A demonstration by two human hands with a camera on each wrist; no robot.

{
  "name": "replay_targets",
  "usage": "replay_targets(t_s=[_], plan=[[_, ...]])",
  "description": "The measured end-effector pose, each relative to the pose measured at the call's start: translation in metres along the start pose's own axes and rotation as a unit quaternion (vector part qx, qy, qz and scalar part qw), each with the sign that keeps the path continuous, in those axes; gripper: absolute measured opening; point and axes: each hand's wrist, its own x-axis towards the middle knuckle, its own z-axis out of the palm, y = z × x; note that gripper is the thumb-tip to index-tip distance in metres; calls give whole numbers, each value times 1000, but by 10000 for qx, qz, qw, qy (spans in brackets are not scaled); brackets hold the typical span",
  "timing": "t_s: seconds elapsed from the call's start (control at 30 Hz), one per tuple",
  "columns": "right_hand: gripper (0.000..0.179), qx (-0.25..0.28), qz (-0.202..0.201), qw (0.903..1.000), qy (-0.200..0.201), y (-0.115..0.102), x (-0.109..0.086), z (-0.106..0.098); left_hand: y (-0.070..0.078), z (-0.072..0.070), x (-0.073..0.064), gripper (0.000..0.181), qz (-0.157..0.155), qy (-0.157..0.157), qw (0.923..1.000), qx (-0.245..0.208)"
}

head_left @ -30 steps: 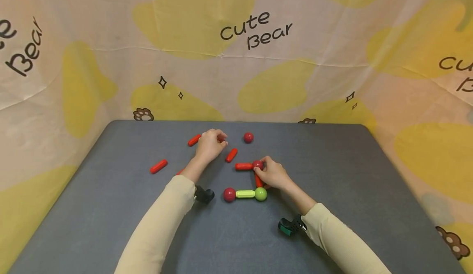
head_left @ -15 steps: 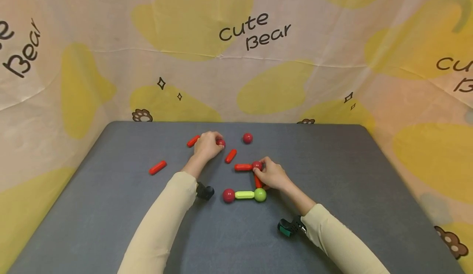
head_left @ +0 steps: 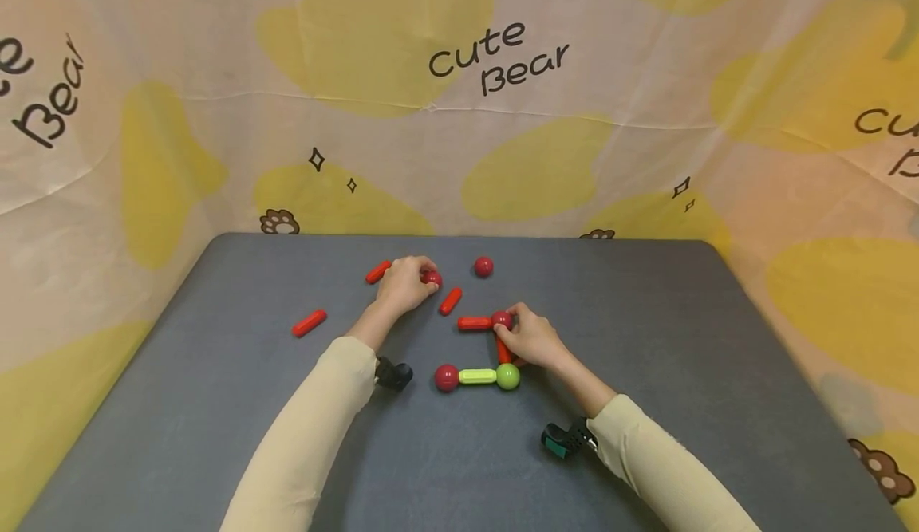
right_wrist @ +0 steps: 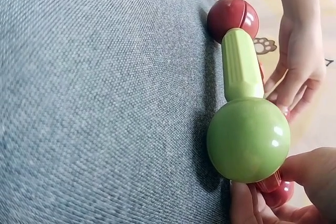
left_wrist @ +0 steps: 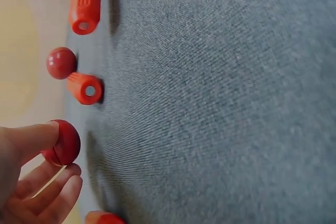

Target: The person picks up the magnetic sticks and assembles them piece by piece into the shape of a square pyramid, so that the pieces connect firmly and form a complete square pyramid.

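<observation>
Between thumb and fingers, my left hand (head_left: 405, 283) pinches a red ball (left_wrist: 65, 142) just above the table. My right hand (head_left: 534, 336) holds the red ball (head_left: 502, 320) at the corner of a joined piece, its lower fingers partly hidden beside a red rod (head_left: 503, 349). From that ball another red rod (head_left: 475, 323) points left. The upright-lying rod leads to a green ball (right_wrist: 248, 140), which a yellow-green rod (right_wrist: 241, 64) links to a dark red ball (right_wrist: 232, 20). A loose red rod (head_left: 451, 301) lies between the two hands.
A loose red ball (head_left: 484, 266) sits toward the back of the grey table (head_left: 646, 317). More red rods lie left: one by the left hand (head_left: 377, 272), another farther out (head_left: 309, 323). A printed cloth (head_left: 531, 157) hangs behind the table.
My left hand has shifted slightly left, and the red ball in its fingers now shows. The right hand keeps its hold at the corner ball; the joined piece stays in place.
</observation>
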Motion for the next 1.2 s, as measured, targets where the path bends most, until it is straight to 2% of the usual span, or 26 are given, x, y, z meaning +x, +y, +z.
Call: replay_targets(t_s=[0.2,0.53,0.7,0.9,1.2], plan=[[37,116,-95,9999,-15,1,-1,0,4,-10,-11,29,394,-48,9992,-59],[39,185,-95,9997,-123,2,-6,-1,9,-23,-40,26,734,-159,9968,-290],[38,361,-20,9991,-212,1,-10,-2,8,-19,-50,25,860,-187,9957,-278],[37,378,-63,9991,-187,2,-12,-1,7,-8,-60,24,1025,-219,9934,-456],[37,374,-28,9991,-177,2,-13,-1,15,5,-69,21,1079,-535,9909,-603]])
